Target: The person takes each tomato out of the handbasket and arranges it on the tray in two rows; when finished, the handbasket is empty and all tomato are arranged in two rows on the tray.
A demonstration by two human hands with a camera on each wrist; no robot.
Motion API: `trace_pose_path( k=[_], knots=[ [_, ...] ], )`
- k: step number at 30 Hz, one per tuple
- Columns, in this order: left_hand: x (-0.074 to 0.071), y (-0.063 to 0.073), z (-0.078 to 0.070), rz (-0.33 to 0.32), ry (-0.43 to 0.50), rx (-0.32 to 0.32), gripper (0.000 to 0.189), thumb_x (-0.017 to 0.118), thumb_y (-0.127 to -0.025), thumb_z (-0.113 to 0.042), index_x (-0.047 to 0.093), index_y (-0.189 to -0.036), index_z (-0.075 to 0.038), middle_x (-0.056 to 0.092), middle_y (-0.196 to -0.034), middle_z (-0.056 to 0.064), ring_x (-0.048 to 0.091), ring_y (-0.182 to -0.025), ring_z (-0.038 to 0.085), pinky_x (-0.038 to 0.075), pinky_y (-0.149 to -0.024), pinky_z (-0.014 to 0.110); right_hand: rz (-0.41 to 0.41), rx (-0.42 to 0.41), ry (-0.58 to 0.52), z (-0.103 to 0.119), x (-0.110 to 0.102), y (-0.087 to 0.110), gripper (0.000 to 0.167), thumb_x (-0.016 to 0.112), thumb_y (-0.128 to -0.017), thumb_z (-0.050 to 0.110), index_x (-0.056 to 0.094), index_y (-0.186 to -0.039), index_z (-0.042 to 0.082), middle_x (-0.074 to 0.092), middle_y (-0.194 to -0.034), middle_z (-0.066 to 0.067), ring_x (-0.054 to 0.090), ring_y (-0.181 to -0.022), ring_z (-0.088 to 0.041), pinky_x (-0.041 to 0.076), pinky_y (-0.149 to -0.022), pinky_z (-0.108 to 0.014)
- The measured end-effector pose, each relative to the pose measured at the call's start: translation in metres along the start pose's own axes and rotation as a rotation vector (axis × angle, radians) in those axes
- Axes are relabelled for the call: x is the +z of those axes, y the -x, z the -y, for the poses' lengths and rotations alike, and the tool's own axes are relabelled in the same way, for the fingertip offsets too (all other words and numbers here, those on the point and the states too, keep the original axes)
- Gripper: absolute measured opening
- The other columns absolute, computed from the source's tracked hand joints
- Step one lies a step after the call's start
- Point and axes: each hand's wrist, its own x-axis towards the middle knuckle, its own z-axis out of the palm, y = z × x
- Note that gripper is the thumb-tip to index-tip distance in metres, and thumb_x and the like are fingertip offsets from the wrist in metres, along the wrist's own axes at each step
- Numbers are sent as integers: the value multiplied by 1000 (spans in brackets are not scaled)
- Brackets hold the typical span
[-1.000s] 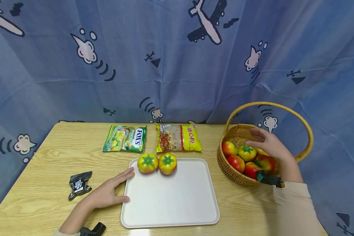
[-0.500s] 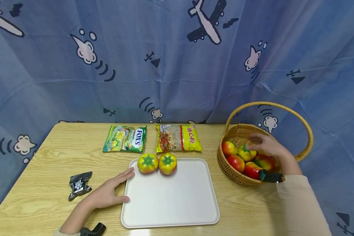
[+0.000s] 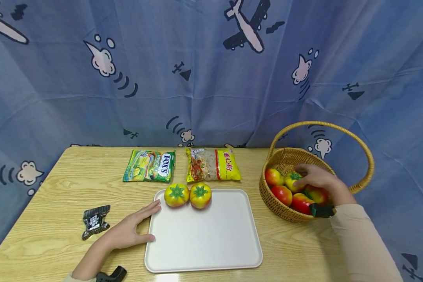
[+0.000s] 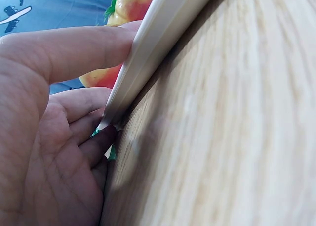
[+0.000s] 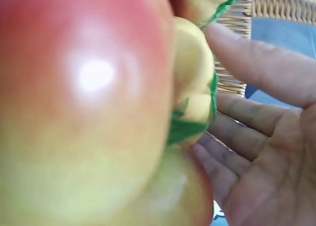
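My right hand (image 3: 317,176) is inside the wicker basket (image 3: 273,201), over a yellow persimmon (image 3: 291,181) with a green leafy top. In the right wrist view, its thumb and loosely extended fingers (image 5: 239,129) lie beside yellow fruit (image 5: 190,63); contact is hard to tell. My left hand (image 3: 125,233) rests at the left edge of the white tray (image 3: 215,239). Its thumb (image 4: 94,50) touches the tray's rim in the left wrist view, and its fingers stretch along the edge. Two yellow-red persimmons (image 3: 176,195) sit side by side at the tray's back.
Several red and yellow fruits (image 3: 281,194) share the basket, whose tall handle (image 3: 368,156) arches above my right arm. Behind the tray lie a green candy bag (image 3: 149,165) and a yellow pasta bag (image 3: 213,164). A black wrapped packet (image 3: 95,221) is left of my left hand.
My right hand has lowered toward the yellow persimmon in the basket, its thumb and fingers drawing nearer together. My left hand and the tray have stayed put.
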Motion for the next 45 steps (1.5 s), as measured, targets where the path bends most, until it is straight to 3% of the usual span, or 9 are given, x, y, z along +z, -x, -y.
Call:
trace_pose_path(
  k=[12, 22, 28, 37, 45],
  knots=[
    [1, 0, 1, -2, 6, 0, 81, 71, -80, -47, 38, -146, -14, 26, -157, 5, 26, -141, 34, 29, -108, 58, 47, 88, 38, 3, 0, -4, 78, 75, -79, 26, 38, -133, -17, 51, -122, -33, 53, -103, -37, 44, -96, -57],
    [0, 0, 0, -4, 9, -1, 81, 71, -80, -45, 39, -146, -13, 26, -157, 6, 26, -141, 34, 29, -108, 58, 36, 63, 74, 1, 1, -8, 76, 77, -76, 26, 43, -131, -15, 55, -116, -28, 53, -100, -35, 45, -93, -55],
    [-1, 0, -2, 0, 10, -7, 80, 71, -80, -45, 39, -146, -12, 26, -156, 6, 26, -141, 35, 29, -108, 58, -6, 36, 90, 1, -1, -4, 74, 78, -75, 27, 45, -129, -13, 56, -113, -26, 53, -97, -33, 46, -88, -49],
    [0, 0, 0, 1, 6, -4, 80, 69, -81, -47, 38, -146, -13, 26, -157, 5, 26, -141, 35, 30, -107, 59, -106, -3, 28, 5, -8, 7, 72, 78, -77, 28, 44, -129, -9, 56, -112, -22, 54, -94, -28, 46, -80, -33],
    [0, 0, 1, 2, 21, -2, 81, 70, -80, -47, 38, -146, -13, 26, -157, 7, 25, -141, 36, 29, -108, 59, -197, -43, 42, 13, -16, 14, 72, 76, -79, 29, 43, -131, -7, 49, -117, -25, 52, -96, -31, 45, -80, -36]
  ],
)
